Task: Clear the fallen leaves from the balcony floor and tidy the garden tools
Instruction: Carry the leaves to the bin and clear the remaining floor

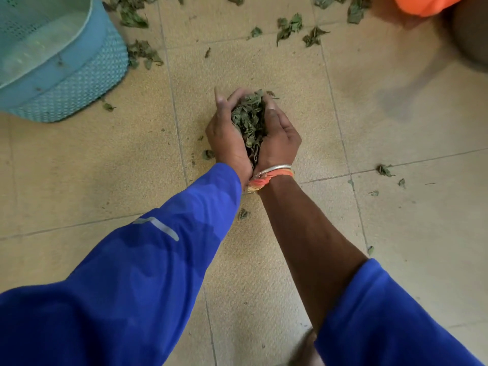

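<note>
Leaves [249, 120] bunched between left hand [227, 133] and right hand [280, 138], both cupped around them above the floor [132, 159].

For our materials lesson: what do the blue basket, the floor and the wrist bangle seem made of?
Basket: probably plastic, matt, with moulded rows of small holes. Floor: likely ceramic or stone tile, matt and speckled, with straight grout lines. Bangle: apparently metal, thin, silvery, with a shine.

head-worn view, steeply down, close
</note>
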Motion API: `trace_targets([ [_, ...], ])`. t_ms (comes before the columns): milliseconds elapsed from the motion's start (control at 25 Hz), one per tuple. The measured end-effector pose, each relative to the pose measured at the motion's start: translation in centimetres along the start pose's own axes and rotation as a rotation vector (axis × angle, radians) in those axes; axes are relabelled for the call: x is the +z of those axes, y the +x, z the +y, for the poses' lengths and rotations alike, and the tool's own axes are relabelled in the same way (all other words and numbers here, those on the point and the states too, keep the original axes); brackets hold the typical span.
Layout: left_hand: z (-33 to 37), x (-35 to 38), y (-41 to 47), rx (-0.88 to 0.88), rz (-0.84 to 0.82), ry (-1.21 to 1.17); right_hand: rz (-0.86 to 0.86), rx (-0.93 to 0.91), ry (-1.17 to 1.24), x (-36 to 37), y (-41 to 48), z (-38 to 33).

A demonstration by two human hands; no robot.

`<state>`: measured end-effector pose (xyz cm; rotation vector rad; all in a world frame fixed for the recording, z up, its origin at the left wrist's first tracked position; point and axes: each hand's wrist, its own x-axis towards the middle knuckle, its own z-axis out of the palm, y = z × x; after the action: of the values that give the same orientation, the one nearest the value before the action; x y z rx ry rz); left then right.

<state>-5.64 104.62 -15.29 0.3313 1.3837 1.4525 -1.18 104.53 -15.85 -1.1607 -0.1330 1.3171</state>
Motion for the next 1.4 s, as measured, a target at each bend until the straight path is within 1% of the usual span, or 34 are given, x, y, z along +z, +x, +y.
trace_targets([
  [120, -0.6, -0.5, 0.4, -0.138, -0.107, -0.168, 0.012, 0.081, 0.077, 0.0, -0.9, -0.7],
  [280, 1.7, 0.2, -0.7, -0.257, -0.098, -0.284, 0.019, 0.082, 0.114, 1.2, -2.6, -2.8],
  [440, 6.7, 1.2, -4.3, -0.331, -0.131, -0.332, 0.039, 0.084, 0.153, 3.5, -6.5, -6.2],
  [600, 14.1, 2.9, -8.4, -0.358, -0.169, -0.406, 0.02, 0.077, 0.202, 7.3, -11.1, -11.5],
  [720, 20.8, 5.0, -11.2, -0.33, -0.191, -0.467, -0.031, 0.073, 0.187, 11.4, -14.4, -16.1],
  [800, 26.9, 6.7, -13.4, -0.309, -0.189, -0.495, -0.074, 0.088, 0.147, 15.3, -17.4, -20.4],
  [880, 33.0, 8.1, -15.8, -0.268, -0.157, -0.526, -0.119, 0.113, 0.089, 19.6, -21.0, -25.0],
  [1000, 42.5, 9.9, -20.1, -0.161, -0.129, -0.601, -0.201, 0.157, 0.016, 25.9, -27.1, -32.5],
  [1160, 54.1, 12.3, -26.0, -0.07, -0.056, -0.682, -0.321, 0.206, -0.041, 32.6, -34.5, -40.5],
  [1280, 60.8, 12.3, -30.4, 0.022, -0.029, -0.71, -0.445, 0.192, -0.018, 36.2, -39.8, -44.1],
  [1400, 65.2, 9.6, -35.7, 0.115, 0.015, -0.743, -0.54, 0.231, -0.017, 37.3, -46.2, -45.4],
])
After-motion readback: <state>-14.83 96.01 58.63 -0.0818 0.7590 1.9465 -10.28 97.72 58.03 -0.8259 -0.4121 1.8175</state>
